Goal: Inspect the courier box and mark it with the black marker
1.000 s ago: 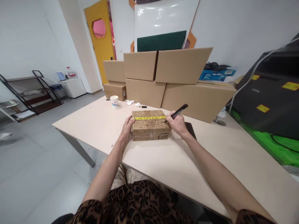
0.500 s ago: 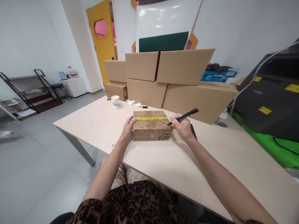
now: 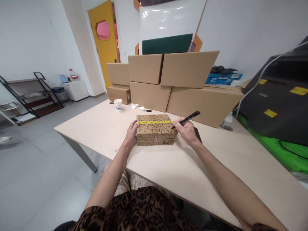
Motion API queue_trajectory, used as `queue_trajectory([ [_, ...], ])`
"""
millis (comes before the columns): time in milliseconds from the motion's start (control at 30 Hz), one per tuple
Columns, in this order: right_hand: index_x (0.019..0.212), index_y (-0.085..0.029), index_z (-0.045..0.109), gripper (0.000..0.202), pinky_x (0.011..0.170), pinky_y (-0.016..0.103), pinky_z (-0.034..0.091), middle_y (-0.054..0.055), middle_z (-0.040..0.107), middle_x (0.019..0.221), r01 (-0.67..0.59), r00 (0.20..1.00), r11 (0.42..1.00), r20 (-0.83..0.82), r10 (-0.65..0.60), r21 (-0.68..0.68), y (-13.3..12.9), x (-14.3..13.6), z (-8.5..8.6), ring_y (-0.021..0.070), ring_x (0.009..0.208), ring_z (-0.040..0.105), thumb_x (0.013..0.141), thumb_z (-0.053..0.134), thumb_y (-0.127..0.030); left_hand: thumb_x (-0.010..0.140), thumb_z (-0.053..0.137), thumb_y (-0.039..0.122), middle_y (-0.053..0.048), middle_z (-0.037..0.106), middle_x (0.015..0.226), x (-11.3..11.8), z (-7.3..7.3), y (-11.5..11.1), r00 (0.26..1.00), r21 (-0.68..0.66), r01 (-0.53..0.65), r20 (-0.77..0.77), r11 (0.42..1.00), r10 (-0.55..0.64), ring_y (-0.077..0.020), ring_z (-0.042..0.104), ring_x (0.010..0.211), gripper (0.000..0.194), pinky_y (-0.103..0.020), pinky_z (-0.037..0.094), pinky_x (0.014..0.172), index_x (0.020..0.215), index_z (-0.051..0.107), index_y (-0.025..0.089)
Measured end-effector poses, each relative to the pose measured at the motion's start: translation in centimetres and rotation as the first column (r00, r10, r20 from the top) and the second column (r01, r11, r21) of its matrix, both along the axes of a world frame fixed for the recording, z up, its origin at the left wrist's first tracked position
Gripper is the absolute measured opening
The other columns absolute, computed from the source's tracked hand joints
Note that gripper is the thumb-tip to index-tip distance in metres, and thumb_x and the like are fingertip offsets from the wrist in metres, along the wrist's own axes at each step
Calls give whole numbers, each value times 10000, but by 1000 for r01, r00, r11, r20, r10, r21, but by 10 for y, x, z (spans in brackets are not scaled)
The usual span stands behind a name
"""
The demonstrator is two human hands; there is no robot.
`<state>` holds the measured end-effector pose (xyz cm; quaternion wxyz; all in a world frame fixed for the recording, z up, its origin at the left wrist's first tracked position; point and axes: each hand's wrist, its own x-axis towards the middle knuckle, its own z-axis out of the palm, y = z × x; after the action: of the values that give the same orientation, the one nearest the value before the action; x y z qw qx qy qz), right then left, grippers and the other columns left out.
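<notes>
A small cardboard box (image 3: 155, 138) covered in black marks, with a yellow strip of tape (image 3: 156, 122) across its top, rests on the pale table (image 3: 96, 123). My left hand (image 3: 132, 130) grips its left side. Pinched in my right hand (image 3: 186, 130) is a black marker (image 3: 191, 117), its tip at the right part of the box's top. Partly hidden behind my right wrist lies a dark flat object (image 3: 198, 134). Beyond the box sits a small black piece that looks like the marker's cap (image 3: 149, 111).
Large cardboard boxes (image 3: 150, 96) stand stacked along the table's back. A paper cup (image 3: 118, 104) and crumpled tissues (image 3: 134, 106) are at the back left. On the right stands a big black case (image 3: 276, 93) with yellow labels.
The marker and my right hand have shifted slightly left over the box's top. My left hand stays on the box's side. The whole view has moved a little.
</notes>
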<state>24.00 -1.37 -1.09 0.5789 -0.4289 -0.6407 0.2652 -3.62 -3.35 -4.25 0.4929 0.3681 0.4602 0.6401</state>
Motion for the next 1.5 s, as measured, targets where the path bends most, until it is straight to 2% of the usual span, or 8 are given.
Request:
queue_trajectory([
  [100,726,-237,527,376,576,267,396,-40,498,610,224,974,973,37,-223,-47,12,16,-3,141,579,452,860,582,-585,806,796,425,-155,731,1345,1,1,-2,1000,-11,1,-1,1000,-1,-317,636,1321,645,-442,470,1136,1370,626,161],
  [167,703,-237,513,417,565,269,388,-18,525,605,352,905,921,313,-289,-167,19,27,-5,154,588,481,940,478,-578,807,799,434,-148,745,1312,2,2,-3,1000,-15,8,15,1000,-8,-316,654,1292,655,-443,495,1108,1378,621,167],
  [267,645,-216,561,441,583,275,411,49,639,643,426,758,848,636,-143,-317,25,33,-11,191,643,600,971,509,-508,794,819,427,-140,756,1282,3,4,-4,999,-12,1,38,1000,0,-309,664,1278,645,-422,513,1090,1356,635,169],
  [467,844,-150,792,164,724,331,500,191,811,972,454,605,775,791,95,-440,21,19,-26,319,926,769,833,719,-296,813,799,398,-130,761,1284,4,6,-5,999,-23,1,40,1000,0,-298,668,1280,603,-411,518,1090,1351,633,180],
  [667,1026,-155,812,318,845,376,525,224,794,1148,475,488,778,859,155,-411,10,16,-18,350,1115,751,956,598,-380,817,788,414,-154,734,1341,4,6,-5,1000,-55,-14,13,998,15,-311,649,1314,622,-414,519,1083,1365,626,171],
  [933,1454,-121,540,692,1049,548,467,286,573,1475,652,308,736,951,-38,-182,6,56,-24,426,1391,531,987,516,-631,827,782,436,-159,716,1377,5,7,-6,1000,-59,-14,-3,998,14,-321,637,1333,630,-416,521,1078,1381,622,181],
  [1333,1482,-86,439,1059,980,515,516,324,632,1364,644,609,630,790,-76,-435,21,98,-42,456,1260,637,710,779,-726,821,800,434,-172,704,1359,0,0,-1,997,-16,-59,-41,998,58,-301,660,1272,646,-427,506,1088,1382,626,165],
  [1500,957,-165,659,574,730,450,572,111,727,768,475,870,712,399,-291,-517,26,100,-52,339,809,709,539,923,-457,858,760,419,-176,591,1497,0,-4,0,983,93,-148,-98,985,157,-281,586,1363,627,-392,442,1151,1409,596,169],
])
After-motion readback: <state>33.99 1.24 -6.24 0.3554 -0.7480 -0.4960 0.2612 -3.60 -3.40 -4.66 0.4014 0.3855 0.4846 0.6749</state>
